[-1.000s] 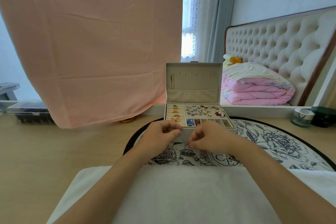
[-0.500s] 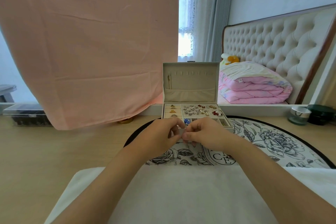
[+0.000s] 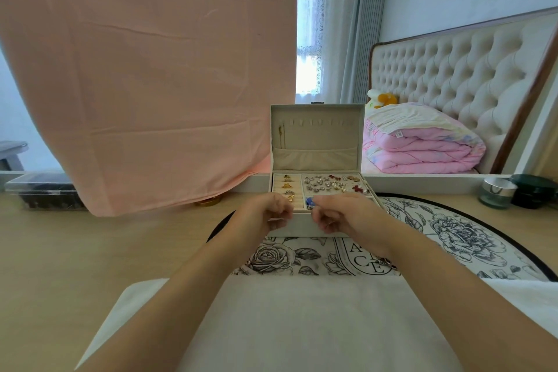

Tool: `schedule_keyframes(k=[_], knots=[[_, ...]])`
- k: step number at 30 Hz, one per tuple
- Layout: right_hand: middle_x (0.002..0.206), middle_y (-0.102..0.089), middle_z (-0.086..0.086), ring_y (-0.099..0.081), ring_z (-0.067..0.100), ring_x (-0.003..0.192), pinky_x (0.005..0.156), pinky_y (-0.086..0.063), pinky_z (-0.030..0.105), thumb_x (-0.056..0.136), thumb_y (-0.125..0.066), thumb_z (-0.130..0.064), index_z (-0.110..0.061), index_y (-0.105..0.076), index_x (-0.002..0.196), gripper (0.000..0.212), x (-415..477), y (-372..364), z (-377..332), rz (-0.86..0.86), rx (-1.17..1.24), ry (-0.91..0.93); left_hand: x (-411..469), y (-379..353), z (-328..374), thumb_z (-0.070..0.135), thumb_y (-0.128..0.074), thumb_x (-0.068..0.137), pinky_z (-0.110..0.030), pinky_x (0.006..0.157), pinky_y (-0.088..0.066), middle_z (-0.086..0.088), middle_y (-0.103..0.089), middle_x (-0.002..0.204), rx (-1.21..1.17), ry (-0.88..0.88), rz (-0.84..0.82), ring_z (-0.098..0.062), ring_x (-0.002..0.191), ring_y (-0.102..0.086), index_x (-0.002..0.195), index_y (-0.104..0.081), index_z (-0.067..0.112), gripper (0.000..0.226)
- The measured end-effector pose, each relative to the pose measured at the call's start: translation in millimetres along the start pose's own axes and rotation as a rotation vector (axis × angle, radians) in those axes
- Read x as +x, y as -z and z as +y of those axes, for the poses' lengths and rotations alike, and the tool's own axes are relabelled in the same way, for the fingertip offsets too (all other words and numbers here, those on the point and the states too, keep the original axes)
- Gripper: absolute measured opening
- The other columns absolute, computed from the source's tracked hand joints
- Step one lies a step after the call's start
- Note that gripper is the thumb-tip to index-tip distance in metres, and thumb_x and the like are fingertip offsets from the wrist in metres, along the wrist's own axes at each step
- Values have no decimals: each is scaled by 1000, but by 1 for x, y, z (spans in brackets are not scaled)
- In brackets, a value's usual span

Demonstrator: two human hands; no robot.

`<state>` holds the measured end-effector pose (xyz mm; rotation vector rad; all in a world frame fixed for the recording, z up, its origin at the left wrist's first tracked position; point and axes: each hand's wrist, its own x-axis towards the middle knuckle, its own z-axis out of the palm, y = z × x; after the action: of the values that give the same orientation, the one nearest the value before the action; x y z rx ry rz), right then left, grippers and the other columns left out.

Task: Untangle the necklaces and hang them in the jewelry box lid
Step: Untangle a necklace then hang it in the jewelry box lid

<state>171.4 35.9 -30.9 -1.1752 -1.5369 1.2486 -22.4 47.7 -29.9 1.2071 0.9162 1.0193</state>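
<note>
At 10 o'clock on the wooden table (image 3: 90, 251), a clear plastic case (image 3: 42, 189) sits beside the hanging pink cloth (image 3: 145, 69), with a small gold object (image 3: 208, 202) showing under the cloth's lower edge. At 12 o'clock the jewelry box (image 3: 297, 228) stands open on the round floral mat (image 3: 453, 235). Its lid (image 3: 317, 136) is upright, and one thin gold necklace (image 3: 282, 133) hangs from the hook at the lid's far left, at 11 o'clock within the lid. The tray below holds gold rings on the left and loose earrings on the right.

My left hand (image 3: 264, 216) and my right hand (image 3: 342, 214) hover just in front of the box, near each other but apart. The fingers of both are curled and the tips are drawn together as if pinching. Whether a chain runs between them I cannot tell, as anything that fine is lost against the box front.

A white cloth (image 3: 302, 326) lies under my forearms at 6 o'clock. At 2 o'clock, two small jars (image 3: 496, 193) sit at the table's back edge, and a folded pink quilt (image 3: 422, 148) lies beyond.
</note>
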Motion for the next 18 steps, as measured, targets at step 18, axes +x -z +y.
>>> schedule_keyframes(k=[18], knots=[[64, -49, 6, -58, 25, 66, 87, -54, 49, 90, -54, -20, -9, -62, 75, 20, 1, 3, -7, 0, 798, 54, 0, 22, -3, 21, -57, 89, -36, 85, -55, -3, -54, 67, -437, 12, -164, -19, 72, -62, 77, -62, 11, 16]])
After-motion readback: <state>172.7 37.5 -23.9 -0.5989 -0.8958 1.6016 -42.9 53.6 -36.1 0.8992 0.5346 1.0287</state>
